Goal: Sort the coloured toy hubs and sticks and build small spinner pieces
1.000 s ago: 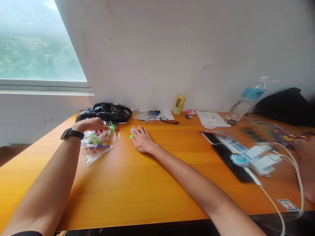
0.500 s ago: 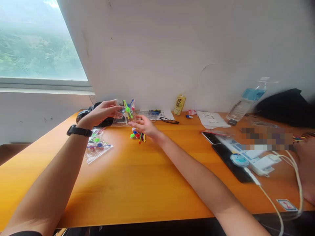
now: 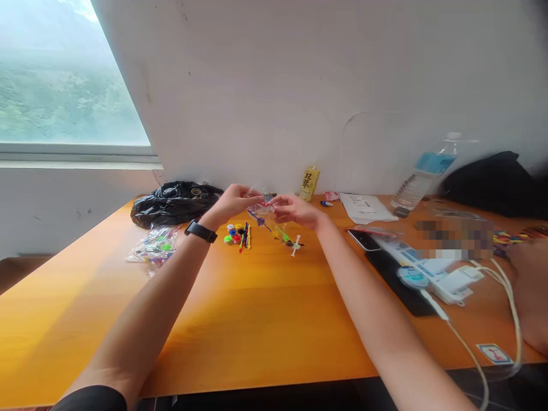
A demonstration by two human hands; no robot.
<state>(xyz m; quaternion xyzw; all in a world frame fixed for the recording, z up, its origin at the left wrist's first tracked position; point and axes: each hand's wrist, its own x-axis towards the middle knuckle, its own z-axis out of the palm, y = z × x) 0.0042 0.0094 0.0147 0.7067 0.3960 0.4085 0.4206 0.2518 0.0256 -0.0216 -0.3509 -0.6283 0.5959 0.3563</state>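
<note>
Pinching a clear bag (image 3: 266, 211) between left hand (image 3: 233, 202) and right hand (image 3: 299, 211) above the wooden table (image 3: 240, 325), we've got colourful pieces (image 3: 286, 238) below it, pale wall (image 3: 248, 103) ahead, bright window (image 3: 68, 80) off to the left.

Left of the left hand (image 3: 233, 202): crumpled black plastic bag (image 3: 171, 205) on the table (image 3: 240, 331), a window (image 3: 68, 74) farther off that way. Beyond the right hand (image 3: 299, 211) along the wall (image 3: 257, 97): yellow carton (image 3: 309, 183) with dark characters, standing; farther right, pink-and-white packet (image 3: 331, 196), printed papers (image 3: 368, 208), tilted clear bottle (image 3: 424, 173) with blue label, dark cloth-like heap (image 3: 488, 185). Well right of that hand: phone (image 3: 365, 240), flat black slab (image 3: 396, 285), white power strip (image 3: 454, 294) with plugs, pale cable (image 3: 515, 311), small sticker (image 3: 495, 354) near the table's front edge, another person's arm (image 3: 531, 291).
</note>
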